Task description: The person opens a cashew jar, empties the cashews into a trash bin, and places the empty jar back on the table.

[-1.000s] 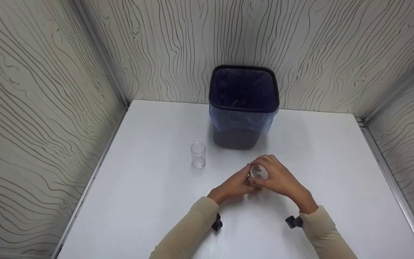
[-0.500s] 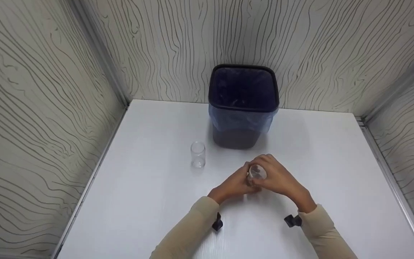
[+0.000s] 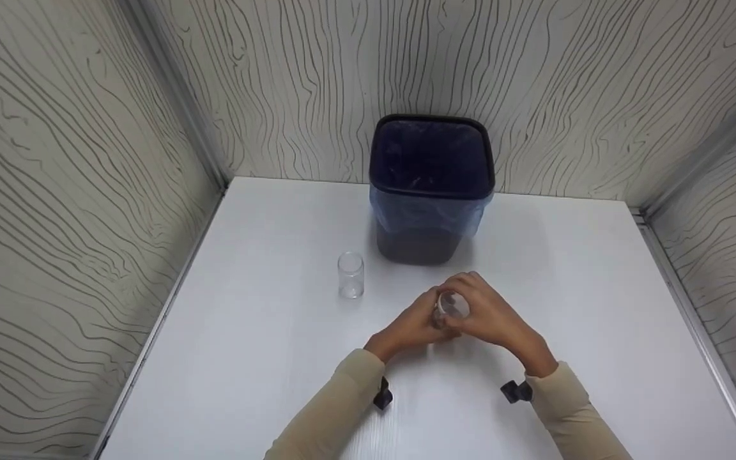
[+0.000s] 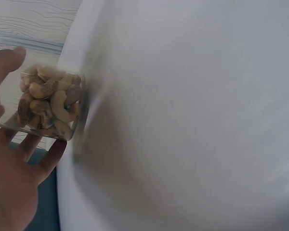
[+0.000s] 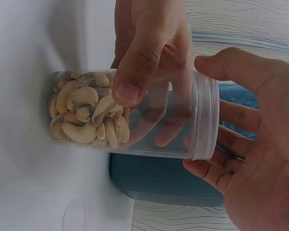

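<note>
A clear plastic jar [image 5: 159, 120], partly filled with cashews [image 5: 86, 113], is held between both hands in the middle of the table. My left hand [image 3: 411, 324] grips the jar's body, its thumb pressed to the side in the right wrist view. Around the clear lid [image 5: 206, 118] at the top, my right hand [image 3: 496, 316] curls its thumb and fingers. In the left wrist view the cashews [image 4: 48, 103] lie in the jar's lower part. A second clear jar [image 3: 351, 276] stands upright to the left of the hands, with no contents visible.
A dark bin [image 3: 416, 246] lined with a blue bag [image 3: 429, 211] stands behind the hands by the back wall. White table surface [image 3: 266, 306] stretches around the jars. Wood-patterned panels [image 3: 304, 83] enclose the back and sides.
Both hands have shifted slightly left together with the jar of cashews. The grips look about the same, and the second jar and bin stay put.
</note>
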Demonstrator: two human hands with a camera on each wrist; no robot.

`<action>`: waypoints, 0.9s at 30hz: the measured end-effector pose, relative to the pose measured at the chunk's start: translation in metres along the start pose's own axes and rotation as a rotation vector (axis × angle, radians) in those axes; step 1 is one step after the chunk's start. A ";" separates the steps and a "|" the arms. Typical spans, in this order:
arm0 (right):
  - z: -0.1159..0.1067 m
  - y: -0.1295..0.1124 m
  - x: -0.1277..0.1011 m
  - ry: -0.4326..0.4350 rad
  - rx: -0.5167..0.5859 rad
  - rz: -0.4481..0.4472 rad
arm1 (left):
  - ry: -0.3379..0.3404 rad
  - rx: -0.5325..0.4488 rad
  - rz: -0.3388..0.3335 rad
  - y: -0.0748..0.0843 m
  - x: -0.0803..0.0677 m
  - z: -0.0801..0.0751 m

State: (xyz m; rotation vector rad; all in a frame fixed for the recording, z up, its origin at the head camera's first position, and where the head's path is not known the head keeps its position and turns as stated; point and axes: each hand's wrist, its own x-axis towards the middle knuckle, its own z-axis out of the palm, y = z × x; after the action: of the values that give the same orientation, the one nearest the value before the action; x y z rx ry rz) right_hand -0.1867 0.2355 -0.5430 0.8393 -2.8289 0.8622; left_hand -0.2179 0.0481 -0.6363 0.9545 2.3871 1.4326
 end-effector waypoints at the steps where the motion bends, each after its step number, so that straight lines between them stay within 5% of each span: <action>1: 0.000 -0.001 0.000 0.000 0.001 -0.001 | 0.005 0.002 0.008 0.000 0.000 -0.001; 27: -0.006 -0.012 0.013 0.024 0.057 -0.023 | 0.040 0.000 0.029 0.005 -0.003 -0.025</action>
State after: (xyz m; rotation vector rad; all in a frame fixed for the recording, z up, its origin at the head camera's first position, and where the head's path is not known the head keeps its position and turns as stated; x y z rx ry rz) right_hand -0.1921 0.2241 -0.5291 0.8609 -2.7808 0.9478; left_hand -0.2256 0.0298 -0.6194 0.9734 2.4107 1.4759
